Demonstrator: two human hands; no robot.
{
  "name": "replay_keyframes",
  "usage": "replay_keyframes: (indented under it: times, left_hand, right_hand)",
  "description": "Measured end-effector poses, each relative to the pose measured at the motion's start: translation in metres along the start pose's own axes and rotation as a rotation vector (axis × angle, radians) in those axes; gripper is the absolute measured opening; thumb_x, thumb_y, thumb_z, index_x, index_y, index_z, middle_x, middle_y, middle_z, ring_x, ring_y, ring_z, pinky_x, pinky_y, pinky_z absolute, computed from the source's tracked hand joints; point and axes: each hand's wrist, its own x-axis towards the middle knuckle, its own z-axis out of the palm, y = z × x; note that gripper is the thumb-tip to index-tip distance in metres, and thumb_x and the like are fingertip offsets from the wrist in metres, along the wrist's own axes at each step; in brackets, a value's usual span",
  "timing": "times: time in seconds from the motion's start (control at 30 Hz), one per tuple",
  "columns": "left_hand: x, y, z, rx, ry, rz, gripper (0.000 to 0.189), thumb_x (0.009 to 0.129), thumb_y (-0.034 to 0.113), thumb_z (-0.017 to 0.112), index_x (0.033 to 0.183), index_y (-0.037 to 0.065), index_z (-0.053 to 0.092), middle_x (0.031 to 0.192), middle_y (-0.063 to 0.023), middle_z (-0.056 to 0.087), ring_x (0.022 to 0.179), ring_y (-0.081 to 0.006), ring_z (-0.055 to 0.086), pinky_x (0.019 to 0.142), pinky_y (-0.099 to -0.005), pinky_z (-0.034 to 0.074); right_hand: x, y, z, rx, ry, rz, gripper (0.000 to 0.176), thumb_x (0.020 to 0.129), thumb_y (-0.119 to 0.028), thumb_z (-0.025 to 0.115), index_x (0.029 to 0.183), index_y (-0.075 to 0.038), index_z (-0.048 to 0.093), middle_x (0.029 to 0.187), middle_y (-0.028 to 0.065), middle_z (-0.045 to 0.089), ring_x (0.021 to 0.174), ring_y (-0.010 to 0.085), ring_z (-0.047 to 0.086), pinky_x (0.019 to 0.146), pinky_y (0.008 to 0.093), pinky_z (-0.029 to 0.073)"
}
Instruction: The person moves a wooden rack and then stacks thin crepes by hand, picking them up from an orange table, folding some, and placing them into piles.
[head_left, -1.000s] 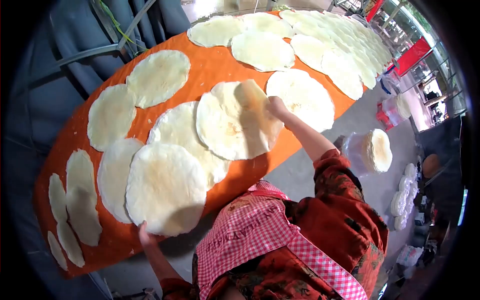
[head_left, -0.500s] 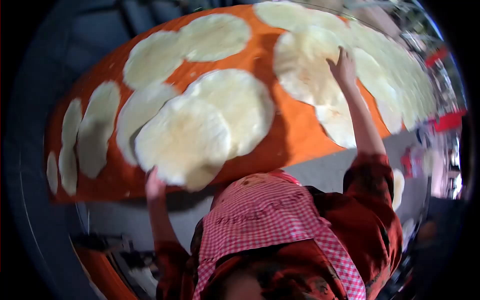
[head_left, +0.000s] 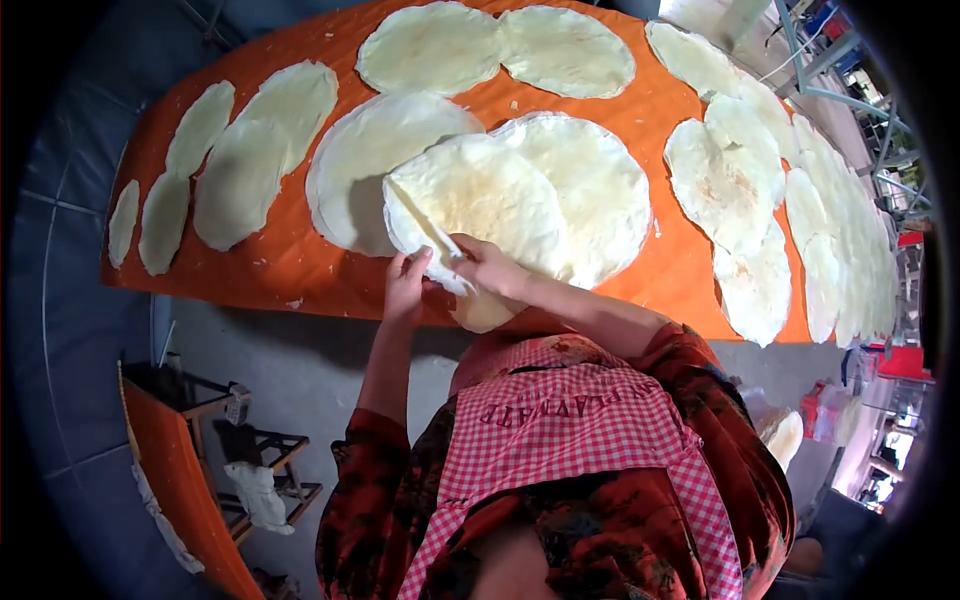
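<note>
A large thin flatbread (head_left: 490,200) lies in front of me, overlapping another pale flatbread (head_left: 605,205) on its right and one (head_left: 345,185) on its left. Its left edge is lifted and folded over in a narrow strip. My left hand (head_left: 407,285) is closed, fingers and thumb pinching the near-left edge. Just to the right, my right hand (head_left: 490,268) is closed around the folded edge, its fingertips partly hidden. Below the right wrist, a piece of flatbread (head_left: 485,312) hangs past the table's near edge.
An orange cloth (head_left: 660,270) covers the long table, with more flatbreads (head_left: 430,45) spread along it. Overlapping flatbreads (head_left: 725,185) lie to the right. At lower left stand a wooden frame (head_left: 285,455) and an orange-covered surface (head_left: 190,480).
My right hand has come from the flatbreads at the right to the near edge beside my left hand. The middle flatbread's edge is now folded. The camera view has shifted.
</note>
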Motion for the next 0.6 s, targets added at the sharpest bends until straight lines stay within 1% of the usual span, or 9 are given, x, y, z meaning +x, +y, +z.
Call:
replay_keyframes:
  times: [0.07,0.1,0.23,0.3,0.33,0.37,0.4,0.5,0.6]
  left_hand:
    - [0.006,-0.011,-0.006,0.020,0.024,0.021,0.031,0.086,0.017,0.061,0.113,0.006,0.054,0.102,-0.0047,0.060,0.083,-0.0145,0.062,0.061,-0.0275,0.053]
    - [0.007,-0.013,-0.006,0.027,0.035,0.029,0.030,0.085,0.016,0.061,0.113,0.006,0.054,0.102,-0.0053,0.060,0.084,-0.0153,0.062,0.062,-0.0283,0.053]
    - [0.013,-0.015,-0.003,-0.058,0.040,0.064,0.029,0.086,0.018,0.061,0.110,0.003,0.056,0.097,-0.0050,0.061,0.083,-0.0139,0.061,0.062,-0.0269,0.050]
    - [0.004,0.001,0.006,-0.172,-0.029,0.011,0.029,0.088,0.022,0.059,0.111,0.004,0.055,0.098,-0.0060,0.061,0.084,-0.0151,0.061,0.064,-0.0296,0.052]
    - [0.001,0.009,0.011,-0.229,-0.061,-0.016,0.029,0.089,0.023,0.058,0.111,0.004,0.055,0.098,-0.0065,0.061,0.085,-0.0157,0.061,0.065,-0.0310,0.054]
    - [0.000,0.011,0.014,-0.209,-0.066,-0.007,0.032,0.092,0.030,0.054,0.111,0.005,0.055,0.098,-0.0071,0.061,0.086,-0.0165,0.061,0.068,-0.0346,0.055]
    - [0.001,0.010,0.015,-0.213,-0.058,-0.010,0.032,0.092,0.031,0.054,0.111,0.006,0.055,0.099,-0.0072,0.061,0.087,-0.0165,0.061,0.067,-0.0342,0.055]
    - [0.003,0.008,0.017,-0.210,-0.033,-0.026,0.035,0.091,0.036,0.053,0.111,0.008,0.055,0.102,-0.0070,0.060,0.088,-0.0157,0.061,0.064,-0.0323,0.054]
    - [-0.001,0.015,0.023,-0.078,-0.008,-0.038,0.035,0.091,0.036,0.054,0.111,0.009,0.054,0.100,-0.0060,0.058,0.085,-0.0144,0.059,0.064,-0.0316,0.053]
  right_hand:
    - [0.005,0.020,-0.004,0.083,0.033,0.042,0.045,0.087,-0.014,0.052,0.128,0.002,0.045,0.104,0.0182,0.061,0.090,0.0218,0.057,0.081,0.0305,0.046]
    - [0.009,0.027,-0.002,-0.021,0.085,-0.036,0.035,0.088,-0.010,0.046,0.120,0.003,0.051,0.094,0.0184,0.062,0.084,0.0216,0.057,0.076,0.0311,0.047]
    - [0.010,0.025,-0.004,-0.191,0.222,-0.088,0.027,0.089,-0.011,0.046,0.109,0.004,0.055,0.084,0.0175,0.062,0.079,0.0215,0.058,0.073,0.0322,0.046]
    - [0.009,0.019,-0.003,-0.221,0.267,-0.082,0.024,0.090,-0.013,0.047,0.105,0.004,0.056,0.081,0.0174,0.062,0.077,0.0214,0.058,0.071,0.0333,0.046]
    - [0.008,0.014,-0.004,-0.208,0.232,-0.022,0.027,0.091,-0.016,0.049,0.106,0.004,0.055,0.082,0.0172,0.062,0.078,0.0210,0.058,0.072,0.0331,0.047]
    - [0.004,0.005,-0.004,-0.195,0.196,0.038,0.029,0.091,-0.019,0.051,0.108,0.004,0.055,0.084,0.0170,0.062,0.079,0.0206,0.058,0.072,0.0329,0.047]
    - [0.002,-0.003,-0.003,-0.181,0.160,0.097,0.032,0.091,-0.022,0.052,0.110,0.004,0.055,0.085,0.0168,0.063,0.080,0.0202,0.059,0.073,0.0327,0.047]
    - [-0.008,-0.015,0.001,-0.066,0.089,0.069,0.048,0.090,-0.030,0.057,0.122,0.005,0.049,0.104,0.0132,0.061,0.094,0.0173,0.056,0.083,0.0293,0.045]
    - [-0.005,0.000,0.001,-0.162,0.105,-0.130,0.051,0.088,-0.035,0.058,0.120,0.004,0.052,0.096,0.0142,0.063,0.085,0.0191,0.058,0.077,0.0297,0.047]
